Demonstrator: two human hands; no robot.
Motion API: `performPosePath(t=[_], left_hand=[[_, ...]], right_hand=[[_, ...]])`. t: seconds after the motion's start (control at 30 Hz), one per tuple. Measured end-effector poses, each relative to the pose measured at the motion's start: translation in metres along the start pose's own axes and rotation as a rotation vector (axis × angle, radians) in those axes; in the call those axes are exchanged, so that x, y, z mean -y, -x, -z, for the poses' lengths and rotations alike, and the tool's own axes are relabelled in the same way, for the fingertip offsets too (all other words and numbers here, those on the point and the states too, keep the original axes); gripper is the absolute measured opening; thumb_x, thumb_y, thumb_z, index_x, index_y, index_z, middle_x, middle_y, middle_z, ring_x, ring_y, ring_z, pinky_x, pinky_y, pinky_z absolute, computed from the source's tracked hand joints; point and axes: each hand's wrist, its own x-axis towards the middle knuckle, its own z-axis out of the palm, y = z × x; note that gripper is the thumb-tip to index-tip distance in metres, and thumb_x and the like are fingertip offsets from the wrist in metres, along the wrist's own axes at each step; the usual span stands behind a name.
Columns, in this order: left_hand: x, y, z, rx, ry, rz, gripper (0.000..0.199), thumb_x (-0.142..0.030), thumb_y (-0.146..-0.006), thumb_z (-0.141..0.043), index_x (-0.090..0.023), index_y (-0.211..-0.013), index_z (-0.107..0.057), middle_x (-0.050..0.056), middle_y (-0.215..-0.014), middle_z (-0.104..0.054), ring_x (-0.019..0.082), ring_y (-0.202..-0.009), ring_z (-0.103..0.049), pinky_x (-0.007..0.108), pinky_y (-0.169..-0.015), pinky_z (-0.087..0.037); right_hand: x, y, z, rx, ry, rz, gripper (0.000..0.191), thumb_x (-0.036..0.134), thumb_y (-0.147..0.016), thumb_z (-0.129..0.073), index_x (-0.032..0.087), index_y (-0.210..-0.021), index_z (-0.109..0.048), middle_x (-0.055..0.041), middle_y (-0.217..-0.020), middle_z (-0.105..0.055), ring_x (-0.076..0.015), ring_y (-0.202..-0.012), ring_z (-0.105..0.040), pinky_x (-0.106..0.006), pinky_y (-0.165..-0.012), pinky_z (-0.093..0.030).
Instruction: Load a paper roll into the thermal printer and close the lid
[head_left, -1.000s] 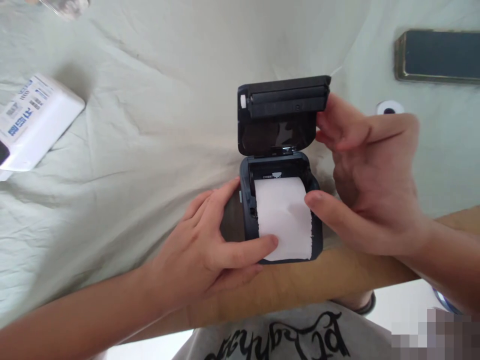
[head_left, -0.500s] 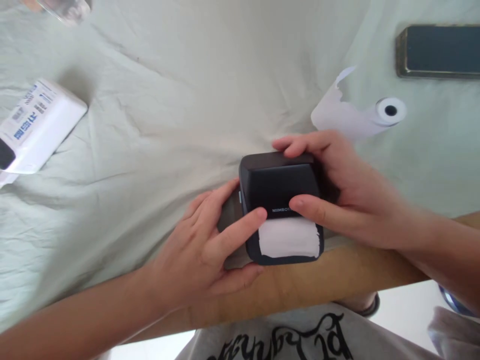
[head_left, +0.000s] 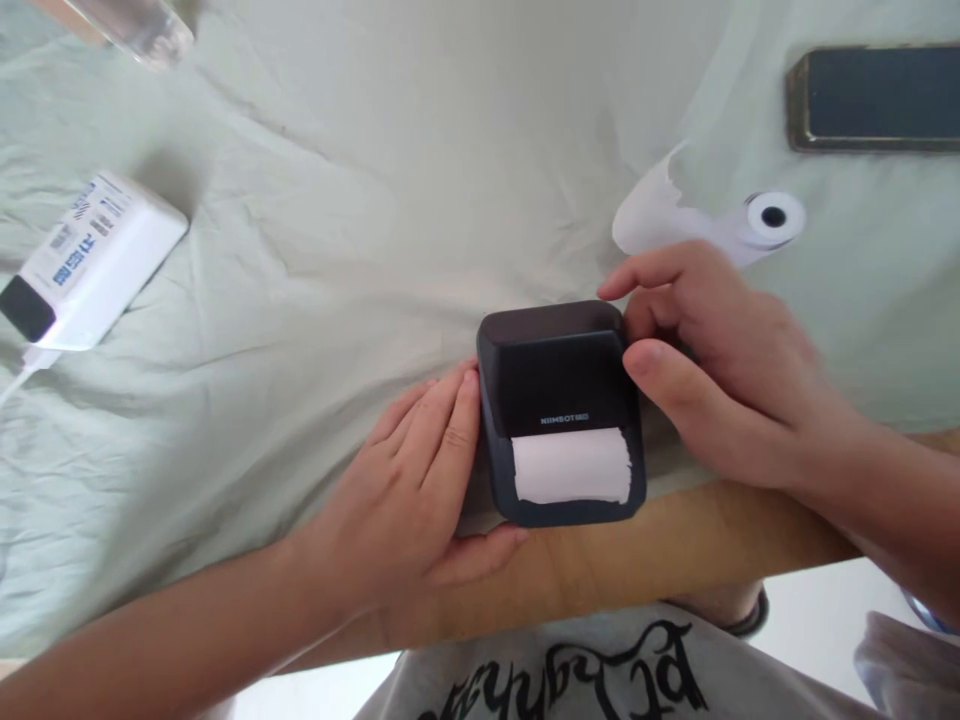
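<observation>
A dark label printer [head_left: 570, 380], marked NIIMBOT, lies flat near the table's front edge with its lid down. White paper [head_left: 572, 467] with ragged edges comes out below the lid onto the front part. My left hand [head_left: 409, 475] grips the printer's left side, fingers together along it and thumb at its near corner. At the far right corner, my right hand [head_left: 720, 370] holds the printer lightly with curled fingers and thumb against its side; some fingertips are hidden.
A small paper roll [head_left: 772, 217] with a loose, torn strip lies beyond my right hand. A phone [head_left: 881, 100] rests at the far right. On the left sits a white device with a label [head_left: 97, 255] and a cable. A transparent object [head_left: 154, 35] is at the top left. Creased pale cloth [head_left: 337, 200] covers the table.
My left index finger has left the printer's front and joined the others at its side. My right thumb has moved off the lid to the right edge, and the right fingers have slid right.
</observation>
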Motion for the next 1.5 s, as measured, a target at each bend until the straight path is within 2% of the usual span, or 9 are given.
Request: performPosePath(t=[0.1, 0.27, 0.4, 0.57, 0.8, 1.0, 1.1, 1.27, 1.5], left_hand=[[0.0, 0.001, 0.001, -0.007, -0.009, 0.004, 0.103, -0.058, -0.125, -0.051, 0.018, -0.188, -0.021, 0.048, -0.163, -0.07, 0.056, -0.155, -0.076, 0.065, -0.121, -0.073], [-0.006, 0.001, 0.003, 0.048, 0.054, 0.086, 0.085, -0.053, -0.121, -0.061, 0.006, -0.182, -0.045, 0.045, -0.174, -0.065, 0.052, -0.16, -0.075, 0.064, -0.124, -0.074], [-0.011, 0.001, 0.002, -0.006, 0.051, 0.124, 0.099, -0.047, -0.115, -0.065, 0.009, -0.19, -0.031, 0.042, -0.171, -0.069, 0.051, -0.162, -0.075, 0.063, -0.123, -0.076], [-0.01, 0.001, 0.002, -0.015, 0.011, 0.097, 0.107, -0.05, -0.118, -0.065, 0.013, -0.192, -0.02, 0.043, -0.164, -0.074, 0.05, -0.159, -0.077, 0.06, -0.123, -0.076], [-0.01, -0.007, 0.004, -0.078, 0.026, 0.117, 0.1, -0.048, -0.115, -0.071, 0.005, -0.191, -0.033, 0.038, -0.159, -0.08, 0.048, -0.148, -0.085, 0.059, -0.115, -0.081], [-0.007, -0.008, 0.0, -0.102, 0.012, 0.065, 0.098, -0.045, -0.11, -0.075, 0.011, -0.183, -0.041, 0.042, -0.159, -0.078, 0.05, -0.146, -0.085, 0.058, -0.116, -0.079], [-0.007, -0.004, -0.005, -0.106, 0.01, 0.054, 0.101, -0.05, -0.112, -0.073, 0.012, -0.184, -0.037, 0.044, -0.162, -0.075, 0.05, -0.149, -0.084, 0.058, -0.12, -0.077], [-0.009, 0.002, -0.01, -0.124, 0.038, 0.092, 0.103, -0.057, -0.121, -0.062, -0.002, -0.196, -0.019, 0.035, -0.17, -0.075, 0.045, -0.153, -0.082, 0.06, -0.121, -0.076], [-0.006, 0.003, -0.01, -0.164, 0.06, 0.074, 0.087, -0.051, -0.116, -0.074, 0.005, -0.179, -0.05, 0.038, -0.166, -0.076, 0.045, -0.146, -0.085, 0.053, -0.119, -0.076]], right_hand=[[-0.006, -0.001, 0.001, 0.097, -0.025, -0.033, 0.03, 0.047, -0.127, -0.051, 0.024, -0.145, -0.06, 0.0078, -0.067, -0.061, -0.0125, -0.051, -0.05, -0.032, -0.053, -0.041], [-0.008, 0.001, -0.004, 0.114, 0.049, 0.024, 0.046, 0.057, -0.128, -0.048, 0.019, -0.152, -0.061, 0.0069, -0.069, -0.06, -0.0112, -0.049, -0.051, -0.031, -0.051, -0.038], [-0.008, 0.006, -0.012, 0.066, 0.025, 0.028, 0.046, 0.058, -0.128, -0.047, 0.021, -0.153, -0.063, 0.0059, -0.069, -0.058, -0.0108, -0.05, -0.049, -0.03, -0.054, -0.042], [-0.011, 0.013, -0.021, -0.009, -0.045, 0.013, 0.043, 0.055, -0.129, -0.048, 0.026, -0.155, -0.065, 0.0035, -0.076, -0.065, -0.013, -0.062, -0.062, -0.029, -0.063, -0.051], [-0.014, 0.011, -0.02, 0.003, -0.021, 0.055, 0.055, 0.064, -0.127, -0.046, 0.025, -0.164, -0.06, 0.0094, -0.063, -0.045, -0.0127, -0.048, -0.034, -0.031, -0.055, -0.041], [-0.027, 0.014, -0.02, 0.044, 0.008, 0.081, 0.07, 0.077, -0.123, -0.045, 0.023, -0.167, -0.057, 0.0077, -0.066, -0.052, -0.0132, -0.048, -0.038, -0.033, -0.056, -0.035], [-0.032, 0.012, -0.012, 0.077, -0.036, 0.102, 0.074, 0.079, -0.12, -0.056, 0.025, -0.172, -0.054, 0.0069, -0.07, -0.064, -0.0136, -0.051, -0.051, -0.031, -0.055, -0.035], [-0.029, 0.002, 0.008, 0.319, -0.055, 0.101, 0.073, 0.069, -0.116, -0.07, 0.024, -0.172, -0.052, 0.0039, -0.086, -0.08, -0.0152, -0.063, -0.07, -0.031, -0.06, -0.048], [-0.031, 0.014, -0.004, 0.184, 0.013, 0.135, 0.072, 0.072, -0.121, -0.058, 0.025, -0.176, -0.052, 0.0036, -0.08, -0.072, -0.0157, -0.059, -0.06, -0.032, -0.058, -0.039]])
